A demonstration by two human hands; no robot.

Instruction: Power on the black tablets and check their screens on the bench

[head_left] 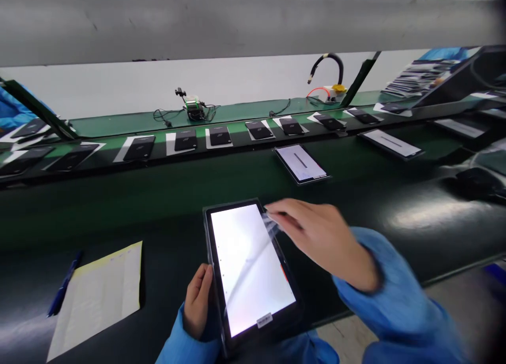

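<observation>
A tablet with a lit white screen lies tilted in front of me, its lower end at the bench's near edge. My left hand grips its left side, thumb along the frame. Above the tablet's upper right edge, my right hand pinches a clear protective film. The film is partly lifted from that edge, and a diagonal crease runs down across the screen. A small label sits at the screen's lower end.
Left of me lie a paper pad and a blue pen. Beyond, another lit tablet and a further one rest on the green surface. Several dark devices on white sheets line the rear ledge. A grey beam crosses overhead.
</observation>
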